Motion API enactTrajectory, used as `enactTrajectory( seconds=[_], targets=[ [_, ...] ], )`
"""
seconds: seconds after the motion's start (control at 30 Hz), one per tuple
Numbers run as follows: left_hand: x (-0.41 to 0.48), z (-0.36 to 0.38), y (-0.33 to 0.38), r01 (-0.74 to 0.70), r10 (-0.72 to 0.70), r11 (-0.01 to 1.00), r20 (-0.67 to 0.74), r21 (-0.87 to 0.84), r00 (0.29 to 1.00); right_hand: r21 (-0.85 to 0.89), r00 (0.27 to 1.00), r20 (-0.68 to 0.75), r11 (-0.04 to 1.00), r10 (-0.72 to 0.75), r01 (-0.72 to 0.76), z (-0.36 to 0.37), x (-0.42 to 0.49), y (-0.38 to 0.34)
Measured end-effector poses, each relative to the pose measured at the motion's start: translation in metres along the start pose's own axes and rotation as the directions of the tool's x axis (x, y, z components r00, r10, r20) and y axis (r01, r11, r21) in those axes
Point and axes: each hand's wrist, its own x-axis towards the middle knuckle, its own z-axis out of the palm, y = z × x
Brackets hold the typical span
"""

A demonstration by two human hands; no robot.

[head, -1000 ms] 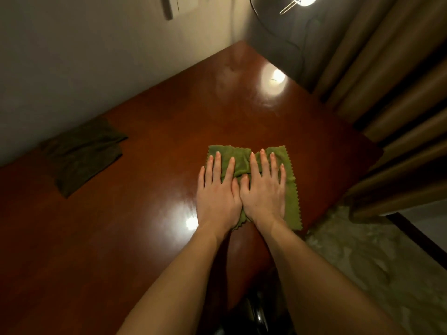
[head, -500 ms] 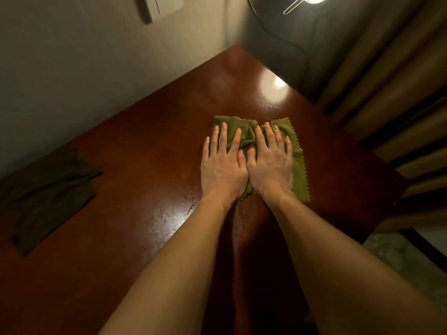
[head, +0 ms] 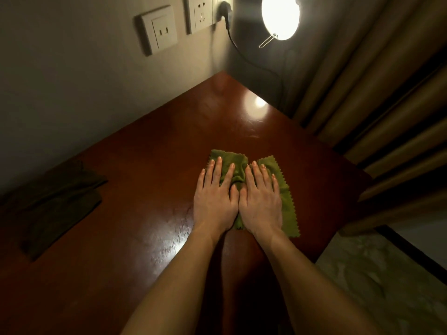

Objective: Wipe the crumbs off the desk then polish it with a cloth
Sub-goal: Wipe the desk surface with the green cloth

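Your single head camera looks down and forward, close over the desk (head: 135,180), facing its far corner and the wall (head: 60,88).

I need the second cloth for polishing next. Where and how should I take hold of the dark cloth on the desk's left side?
Probably pinch the dark cloth at its right-hand corner, coming from above with the left hand. It lies flat and folded on the desk, so only an edge lifts easily, and that corner is nearest.
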Motion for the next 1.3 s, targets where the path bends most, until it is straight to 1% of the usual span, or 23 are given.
enactTrajectory(
  seconds=[0.1, 0.2, 0.37, 0.53, 0.67, 0.8, 0.87, 1.03, 1.2, 1.3],
  targets=[
    [-0.030, -0.002, 0.003, -0.025, 0.025, 1.000, 0.009, 0.001, 1.000, -0.009, 1.000, -0.013, 1.000, 0.015, -0.015, -0.001, -0.033, 0.000],
    [-0.063, -0.003, 0.005, -0.040, 0.041, 0.999, 0.017, -0.008, 0.999, -0.026, 1.000, 0.003, 0.999, 0.029, -0.029, -0.001, -0.064, 0.001],
    [-0.113, -0.002, 0.012, -0.068, 0.069, 0.998, 0.029, -0.018, 0.997, -0.039, 0.997, 0.005, 0.996, 0.081, -0.080, -0.005, -0.116, 0.002],
    [-0.148, -0.004, 0.026, -0.101, 0.101, 0.995, 0.052, -0.018, 0.994, -0.044, 0.978, -0.006, 0.977, 0.208, -0.208, -0.006, -0.151, 0.006],
    [-0.150, -0.001, 0.035, -0.149, 0.147, 0.989, 0.079, 0.013, 0.986, -0.032, 0.942, -0.030, 0.941, 0.335, -0.336, -0.004, -0.161, 0.012],
    [-0.125, 0.006, 0.053, -0.259, 0.255, 0.966, 0.107, 0.022, 0.961, 0.013, 0.883, -0.064, 0.885, 0.466, -0.466, -0.005, -0.148, 0.028],
    [-0.105, 0.011, 0.068, -0.297, 0.292, 0.955, 0.109, 0.025, 0.950, 0.019, 0.868, -0.064, 0.870, 0.492, -0.492, -0.007, -0.130, 0.044],
    [-0.039, 0.027, 0.112, -0.318, 0.314, 0.948, 0.116, 0.019, 0.943, -0.008, 0.880, -0.087, 0.883, 0.466, -0.469, -0.014, -0.065, 0.100],
    [0.038, 0.044, 0.151, -0.372, 0.369, 0.928, 0.113, 0.002, 0.922, -0.006, 0.850, -0.127, 0.856, 0.512, -0.517, -0.022, -0.004, 0.144],
    [0.077, 0.051, 0.162, -0.372, 0.372, 0.928, 0.116, -0.016, 0.921, 0.001, 0.871, -0.142, 0.880, 0.470, -0.475, -0.026, 0.034, 0.162]
  ],
)
